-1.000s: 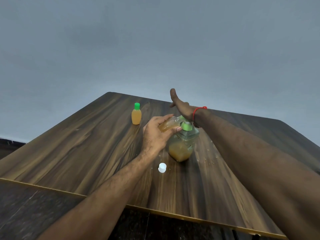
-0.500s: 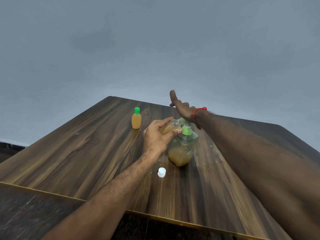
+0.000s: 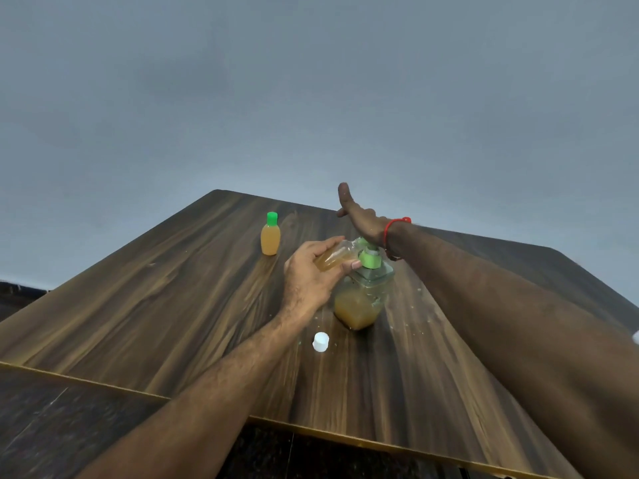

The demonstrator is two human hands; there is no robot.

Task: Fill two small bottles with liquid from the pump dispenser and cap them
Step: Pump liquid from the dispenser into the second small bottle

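Already, one small bottle [image 3: 270, 237] is seen filled with amber liquid and closed with a green cap, standing upright on the table [image 3: 155, 288], well to the left of the pump dispenser [image 3: 363, 292] and farther back. Nearer the dispenser, a second small bottle [image 3: 333, 258] is gripped by the fingers of the left hand [image 3: 311, 274], tilted with its open mouth held at the green spout; it is judged to be partly filled. Just in front of the dispenser and slightly left, a white cap [image 3: 320, 341] lies loose on the wood, so capping is judged to be left. Above the dispenser, the pump head is pressed by the heel of the right hand [image 3: 363, 219], whose fingers are spread open and grip nothing. Counted: two small bottles, one dispenser, one loose cap, two hands. Small droplets are scattered to the right of the dispenser.
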